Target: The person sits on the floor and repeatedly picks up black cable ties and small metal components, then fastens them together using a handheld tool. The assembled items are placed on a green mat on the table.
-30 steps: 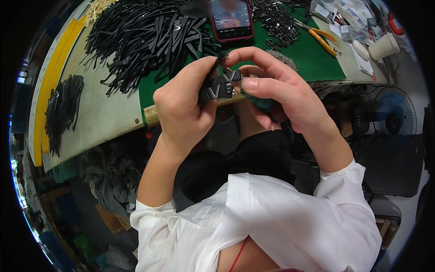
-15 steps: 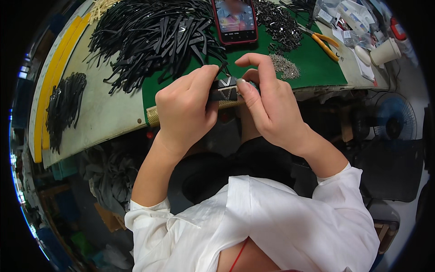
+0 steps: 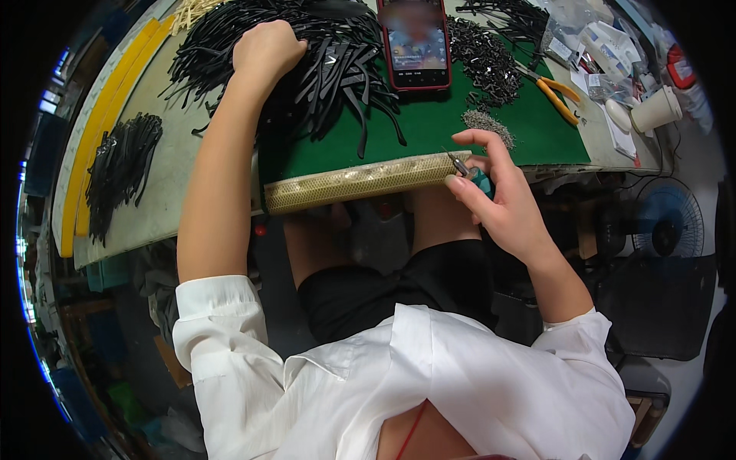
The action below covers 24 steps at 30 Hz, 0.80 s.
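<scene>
- My left hand point(image 3: 267, 47) is closed down on the pile of black strips point(image 3: 307, 61) at the desk's point(image 3: 165, 199) far side.
- My right hand point(image 3: 498, 203) grips a small teal-handled tool point(image 3: 471, 173) at the desk's near edge, by the padded rail point(image 3: 360, 182).
- Bare green mat point(image 3: 429, 134) lies between them; a phone point(image 3: 415, 42) sits beyond.

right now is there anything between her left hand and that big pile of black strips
No, nothing visible stands between them. The left hand already rests closed on top of the pile of black strips on the green mat. The right hand is apart at the table's front edge, holding a small teal-handled tool.
</scene>
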Motion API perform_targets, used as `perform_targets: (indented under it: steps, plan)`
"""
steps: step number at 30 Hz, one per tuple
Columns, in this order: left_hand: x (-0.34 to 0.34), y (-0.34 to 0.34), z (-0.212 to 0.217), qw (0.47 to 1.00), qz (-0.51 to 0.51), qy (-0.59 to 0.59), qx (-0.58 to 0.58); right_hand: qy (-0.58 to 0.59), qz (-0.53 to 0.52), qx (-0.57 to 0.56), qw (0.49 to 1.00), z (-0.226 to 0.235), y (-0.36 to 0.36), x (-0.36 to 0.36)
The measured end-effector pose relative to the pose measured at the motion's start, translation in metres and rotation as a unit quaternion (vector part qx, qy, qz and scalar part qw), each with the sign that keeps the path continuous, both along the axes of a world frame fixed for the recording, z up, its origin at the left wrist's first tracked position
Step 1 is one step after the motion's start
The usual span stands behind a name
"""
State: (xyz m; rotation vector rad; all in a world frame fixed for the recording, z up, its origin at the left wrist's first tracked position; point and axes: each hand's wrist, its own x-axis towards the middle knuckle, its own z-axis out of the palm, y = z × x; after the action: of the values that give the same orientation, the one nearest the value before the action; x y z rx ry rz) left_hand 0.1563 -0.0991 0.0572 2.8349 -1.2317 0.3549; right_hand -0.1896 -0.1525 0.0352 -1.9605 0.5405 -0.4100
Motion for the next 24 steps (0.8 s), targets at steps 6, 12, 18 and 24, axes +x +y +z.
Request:
perform_targets:
  steps: [6,12,18,24]
  plan:
    - [0.004,0.015,0.0,0.999,-0.046,-0.013,-0.006,0.013,-0.057,-0.08,0.995,0.005,-0.038,-0.019]
    - [0.022,0.029,0.009,0.997,-0.023,0.063,-0.046,0.143,0.088,-0.306,0.937,0.01,-0.07,-0.024]
    - [-0.015,0.055,0.025,0.939,-0.168,0.161,-0.255,0.162,0.11,-0.343,0.919,0.01,-0.077,-0.028]
    - [-0.089,0.089,0.006,0.815,-0.251,0.396,-0.34,0.201,0.131,-0.343,0.908,0.017,-0.074,-0.024]
